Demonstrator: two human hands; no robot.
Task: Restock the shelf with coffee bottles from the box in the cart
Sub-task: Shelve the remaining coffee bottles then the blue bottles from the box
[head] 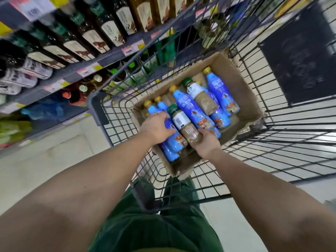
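Brown coffee bottle [185, 124], green-capped, lies atop the blue bottles [192, 110] in the cardboard box [241, 91] in the cart [272, 135], right hand [205, 142] cupping its base to lift it, left hand [156, 127] gripping a neighbouring blue one.

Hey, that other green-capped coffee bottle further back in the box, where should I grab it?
Grip the green-capped bottle around its brown lower body, coming from above. It lies on top of the blue bottles with that side exposed, cap pointing away from you. Probably use the right hand once free.
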